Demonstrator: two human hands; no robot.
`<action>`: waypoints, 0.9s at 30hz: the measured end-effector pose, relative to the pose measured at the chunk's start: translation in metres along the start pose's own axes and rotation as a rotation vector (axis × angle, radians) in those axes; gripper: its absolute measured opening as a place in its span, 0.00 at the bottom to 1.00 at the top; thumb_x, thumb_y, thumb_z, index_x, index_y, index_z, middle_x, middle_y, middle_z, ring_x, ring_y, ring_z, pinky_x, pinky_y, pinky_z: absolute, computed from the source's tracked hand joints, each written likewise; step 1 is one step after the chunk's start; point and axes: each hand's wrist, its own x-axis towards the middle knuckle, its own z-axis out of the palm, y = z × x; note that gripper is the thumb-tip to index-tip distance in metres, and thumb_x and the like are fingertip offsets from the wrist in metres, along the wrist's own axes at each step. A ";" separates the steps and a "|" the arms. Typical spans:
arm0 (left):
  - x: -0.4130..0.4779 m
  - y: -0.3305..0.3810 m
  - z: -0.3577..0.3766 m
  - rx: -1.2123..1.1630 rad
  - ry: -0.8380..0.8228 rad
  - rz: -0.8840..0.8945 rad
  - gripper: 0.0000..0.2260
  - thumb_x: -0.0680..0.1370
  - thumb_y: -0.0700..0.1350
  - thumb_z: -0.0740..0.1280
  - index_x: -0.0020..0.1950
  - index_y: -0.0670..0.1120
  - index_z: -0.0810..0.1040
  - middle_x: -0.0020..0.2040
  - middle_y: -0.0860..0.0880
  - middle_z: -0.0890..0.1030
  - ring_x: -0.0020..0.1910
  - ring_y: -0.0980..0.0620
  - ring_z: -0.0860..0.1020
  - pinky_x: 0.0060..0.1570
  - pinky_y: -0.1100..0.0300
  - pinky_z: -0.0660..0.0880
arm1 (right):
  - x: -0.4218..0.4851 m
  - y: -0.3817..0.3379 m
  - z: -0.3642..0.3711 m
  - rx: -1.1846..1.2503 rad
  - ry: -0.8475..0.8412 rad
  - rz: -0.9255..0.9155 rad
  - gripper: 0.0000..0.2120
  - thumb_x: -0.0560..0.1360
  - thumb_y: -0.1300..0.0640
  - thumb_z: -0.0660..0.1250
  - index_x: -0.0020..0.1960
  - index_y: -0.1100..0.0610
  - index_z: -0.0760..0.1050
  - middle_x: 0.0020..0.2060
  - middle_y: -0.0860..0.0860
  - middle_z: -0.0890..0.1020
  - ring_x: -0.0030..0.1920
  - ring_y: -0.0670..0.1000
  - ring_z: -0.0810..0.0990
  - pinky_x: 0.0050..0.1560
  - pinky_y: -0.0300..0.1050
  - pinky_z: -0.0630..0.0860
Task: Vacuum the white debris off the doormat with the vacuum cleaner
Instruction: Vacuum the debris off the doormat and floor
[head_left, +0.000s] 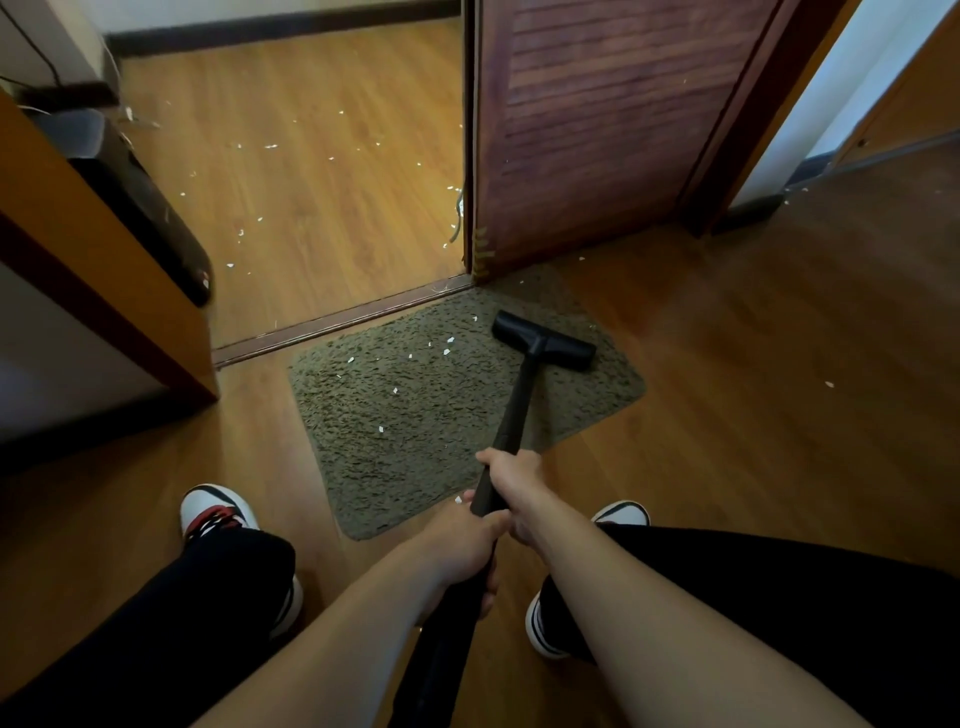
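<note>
Hands: both of yours grip the black vacuum wand (514, 410).
Right hand (514, 483): fingers wrapped round the wand, farther along it, over the near edge of the doormat (363, 441).
Left hand (462, 545): wrapped round the wand just behind the right hand, touching it, over the floor (727, 415) at the mat's near edge.
Nozzle head (543, 340): black T-shaped bar, resting on the mat near its far right corner.
Doormat: olive, shaggy, lying askew; far edge along the threshold strip (337, 322), far right corner at the foot of the door (597, 130).
White debris (395, 391): small flecks across the mat's middle and far part, left of the nozzle; one at the near edge beside your hands. More flecks on the floor past the threshold.
Shoes: one left of the mat's near corner (215, 512), one right of your hands (623, 513).
</note>
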 end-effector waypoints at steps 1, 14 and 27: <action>-0.006 -0.005 0.000 -0.005 0.001 0.000 0.06 0.83 0.47 0.61 0.58 0.49 0.70 0.26 0.44 0.70 0.22 0.50 0.70 0.26 0.63 0.70 | -0.006 0.006 0.002 0.002 -0.004 0.000 0.15 0.79 0.58 0.69 0.61 0.63 0.71 0.47 0.64 0.85 0.26 0.54 0.83 0.26 0.45 0.80; -0.079 -0.057 -0.017 -0.007 0.053 -0.050 0.05 0.83 0.48 0.60 0.48 0.55 0.68 0.28 0.45 0.70 0.22 0.50 0.70 0.25 0.62 0.70 | -0.078 0.049 0.035 -0.003 -0.074 0.016 0.12 0.79 0.60 0.67 0.60 0.61 0.71 0.41 0.62 0.84 0.23 0.54 0.82 0.26 0.45 0.79; -0.056 -0.061 -0.057 -0.099 0.133 -0.067 0.05 0.83 0.49 0.58 0.49 0.51 0.69 0.29 0.43 0.71 0.21 0.48 0.70 0.24 0.62 0.69 | -0.049 0.039 0.090 -0.109 -0.163 -0.009 0.14 0.79 0.58 0.68 0.62 0.62 0.71 0.45 0.63 0.83 0.23 0.53 0.81 0.26 0.44 0.78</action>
